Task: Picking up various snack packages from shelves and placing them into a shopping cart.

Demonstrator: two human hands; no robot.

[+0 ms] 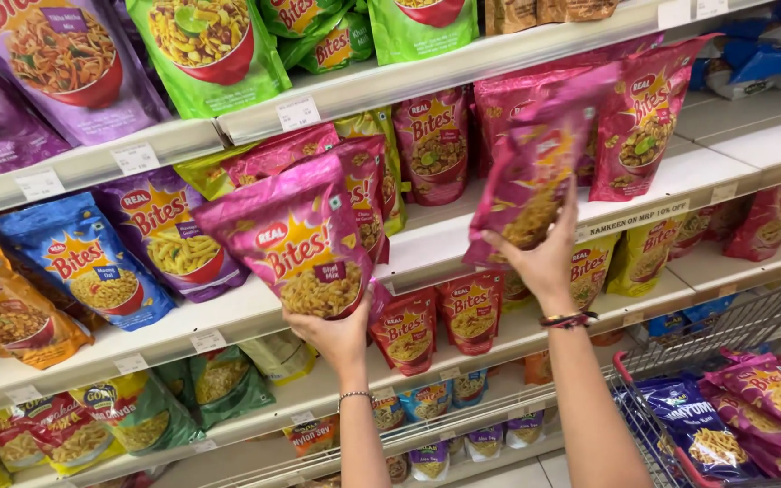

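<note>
Overhead, left hand [334, 333] gripping pink snack pouch [296, 239] from below, right hand [542, 258] likewise — second pink pouch [540, 163] above it

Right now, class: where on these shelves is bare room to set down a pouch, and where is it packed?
Bare shelf shows at far right, past the pink pouches by the right hand. A smaller gap lies between both hands' pouches. Around the left hand, the blue pouch and purple pouch crowd tight. The cart holds packets.
</note>
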